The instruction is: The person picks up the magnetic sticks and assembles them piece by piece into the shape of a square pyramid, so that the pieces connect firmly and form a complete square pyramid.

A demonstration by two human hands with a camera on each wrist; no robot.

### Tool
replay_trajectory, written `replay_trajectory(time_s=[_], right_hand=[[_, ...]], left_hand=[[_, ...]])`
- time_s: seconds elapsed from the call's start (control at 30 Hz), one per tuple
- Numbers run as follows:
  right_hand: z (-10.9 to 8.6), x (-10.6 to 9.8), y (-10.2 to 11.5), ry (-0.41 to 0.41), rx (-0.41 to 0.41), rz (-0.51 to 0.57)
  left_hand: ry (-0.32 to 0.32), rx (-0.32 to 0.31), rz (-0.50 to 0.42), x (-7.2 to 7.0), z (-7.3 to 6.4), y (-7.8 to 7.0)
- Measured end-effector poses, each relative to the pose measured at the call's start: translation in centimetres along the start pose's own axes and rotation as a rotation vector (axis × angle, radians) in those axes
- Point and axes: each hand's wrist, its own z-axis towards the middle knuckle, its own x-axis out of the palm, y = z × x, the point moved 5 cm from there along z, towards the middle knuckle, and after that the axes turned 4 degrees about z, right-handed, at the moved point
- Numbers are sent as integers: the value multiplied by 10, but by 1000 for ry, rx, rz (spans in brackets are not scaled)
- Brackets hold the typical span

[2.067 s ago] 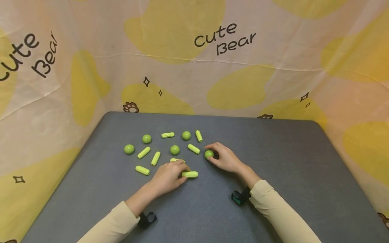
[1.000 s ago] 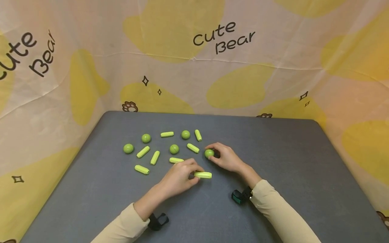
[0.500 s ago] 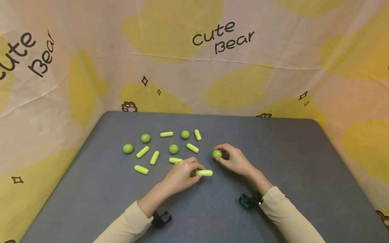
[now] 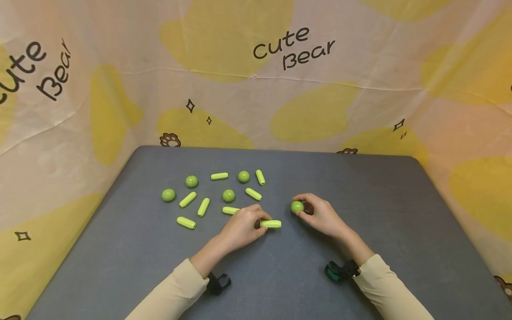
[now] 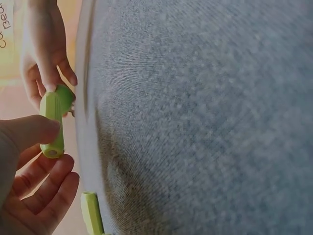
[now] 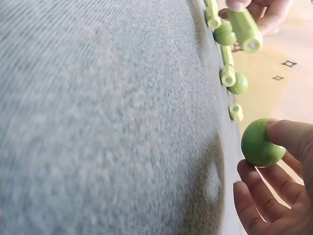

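My left hand (image 4: 244, 227) pinches a short, light green ribbed rod (image 4: 272, 224) between thumb and fingers, with its far end pointing right. A greyish round spot shows in the end of that rod (image 6: 246, 34) in the right wrist view. To the right, my right hand (image 4: 323, 217) holds a glossy green ball (image 4: 297, 207) by thumb and fingertips. In the right wrist view the ball (image 6: 259, 146) appears raised over the table. A gap separates rod and ball in the head view. Another rod (image 4: 230, 210) is partly hidden behind my left hand.
Several loose rods, one of them a rod (image 4: 186, 223) at the front left, lie scattered on the grey table (image 4: 392, 213). Several balls lie among them, including a ball (image 4: 168, 195) at the far left. A patterned cloth (image 4: 312, 111) surrounds the table's back and sides.
My left hand has carried its rod rightward, then slightly away from me. My right hand has moved right and a little nearer to me with the ball. The loose pieces stay put.
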Motion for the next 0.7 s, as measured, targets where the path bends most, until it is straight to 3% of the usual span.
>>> replay_trajectory(time_s=[0.47,0.7], right_hand=[[-17,-4,-8,32,26,-21],[-17,-1,-8,47,28,-20]], left_hand=[[60,-3,38,14,14,1],[57,14,56,16,19,0]])
